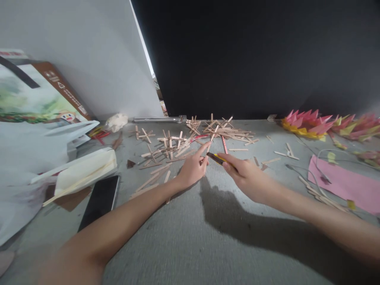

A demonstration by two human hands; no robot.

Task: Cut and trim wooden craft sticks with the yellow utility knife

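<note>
1. Along the near side, a bare stretch of grey surface (178, 253) lies between two forearms reaching forward, the right one casting a dark shadow.
2. To the left, a dark phone (99, 204) lies partly hidden by the left forearm; to the right is a sheet of pink paper (359, 186).
3. In the middle, the right hand (246, 174) is wrapped around a black-and-yellow tool (218, 158), probably a cutter, aimed leftward.
4. The left hand (192, 170) has its index finger stretched out and the others curled, at the lower end of a slim wooden stick (212, 138) that slants up and away. Whether it pinches the stick or merely touches it, I cannot tell.
5. To work well here, the stick probably wants a firm hold, with the left fingertips out of line with the tool's tip, and short, gentle movements.
6. Just beyond lie crossed sticks (170, 150) and a loose pile (233, 133); low wrists would likely avoid jostling them.
7. Farthest back, pink-and-yellow paper flowers (308, 124) sit at right, before a black panel (252, 59).
</note>
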